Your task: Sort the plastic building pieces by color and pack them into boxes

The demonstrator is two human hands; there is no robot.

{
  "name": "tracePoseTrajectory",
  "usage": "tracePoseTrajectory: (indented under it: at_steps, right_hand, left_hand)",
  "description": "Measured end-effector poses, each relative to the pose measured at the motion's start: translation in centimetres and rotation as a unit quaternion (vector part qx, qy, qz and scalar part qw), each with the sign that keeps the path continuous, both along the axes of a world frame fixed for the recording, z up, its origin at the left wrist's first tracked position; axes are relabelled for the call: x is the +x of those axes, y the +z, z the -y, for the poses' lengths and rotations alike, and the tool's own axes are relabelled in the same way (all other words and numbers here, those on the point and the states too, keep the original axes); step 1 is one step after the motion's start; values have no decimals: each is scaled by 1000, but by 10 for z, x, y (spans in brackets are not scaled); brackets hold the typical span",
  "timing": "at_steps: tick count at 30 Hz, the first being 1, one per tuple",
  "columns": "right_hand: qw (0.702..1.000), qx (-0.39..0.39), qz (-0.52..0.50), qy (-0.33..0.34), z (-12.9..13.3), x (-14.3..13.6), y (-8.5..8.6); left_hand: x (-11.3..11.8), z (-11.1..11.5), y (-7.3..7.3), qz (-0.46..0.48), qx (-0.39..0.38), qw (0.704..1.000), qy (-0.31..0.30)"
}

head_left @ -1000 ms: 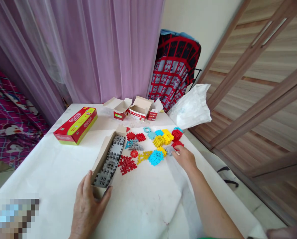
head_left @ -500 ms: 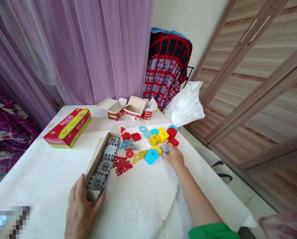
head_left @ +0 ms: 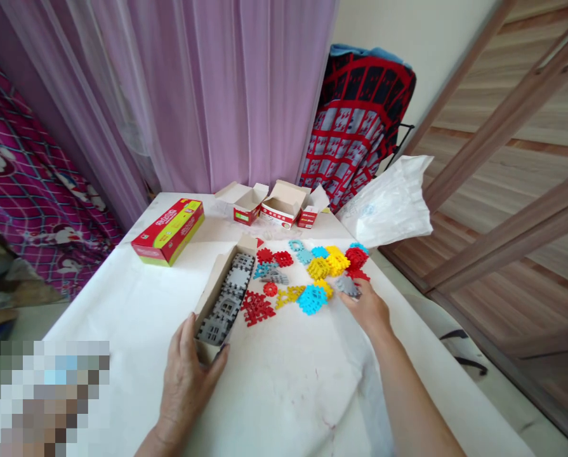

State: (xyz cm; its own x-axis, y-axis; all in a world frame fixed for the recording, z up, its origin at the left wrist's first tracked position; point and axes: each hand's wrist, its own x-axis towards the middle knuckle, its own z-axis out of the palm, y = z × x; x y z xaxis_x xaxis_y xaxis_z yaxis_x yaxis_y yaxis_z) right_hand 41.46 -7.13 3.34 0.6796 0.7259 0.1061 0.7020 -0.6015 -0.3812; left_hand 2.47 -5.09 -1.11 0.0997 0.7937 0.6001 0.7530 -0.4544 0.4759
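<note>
My left hand [head_left: 193,365] is closed round the near end of a long open cardboard box [head_left: 213,273]. Rows of grey interlocking building pieces [head_left: 227,307] fill that box. At the right of the table, my right hand [head_left: 368,306] has its fingers on a small stack of grey building pieces [head_left: 348,285]. Around it lie blue gear-shaped pieces [head_left: 312,299], yellow pieces [head_left: 337,260] and red pieces [head_left: 356,257]. Between the box and my right hand are red toothed pieces [head_left: 257,308], a flat yellow piece [head_left: 290,296] and loose grey pieces [head_left: 275,277].
A closed red and yellow box [head_left: 168,231] stands at the table's left. Open small cartons [head_left: 284,206] sit along the back. A white plastic bag [head_left: 391,203] lies at the far right edge. The white tablecloth [head_left: 284,387] covers the table.
The view has turned left, so everything sits further right. My right hand now has the grey pieces drawn slightly away from the yellow and blue ones. My left hand stays on the box.
</note>
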Motion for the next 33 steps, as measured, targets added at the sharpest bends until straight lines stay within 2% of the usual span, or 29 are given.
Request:
tracePoseTrajectory:
  at_steps: [2,5,11,16,21,29,33]
  right_hand:
    - [997,58,-32,35,0,-12,11]
    - [984,106,-72,125,-6,-46,31]
    - [939,99,-96,314,-24,-141,64]
    - [918,70,-79,382,-43,-192,70]
    - [908,66,-51,410,-55,-208,64]
    - [920,29,-23,389,-57,-206,61]
    - [916,33,-25,399,-51,-208,64]
  left_hand:
    - [1,1,1,0,0,1000,0]
    - [2,3,3,2,-1,1000,1]
    - [3,5,4,-2,5,1000,-4]
    - [3,6,3,3,6,1000,0]
    - [4,6,2,12,0,1000,-3]
    - [3,7,5,12,-2,1000,-4]
    - [3,7,5,12,-12,1000,-4]
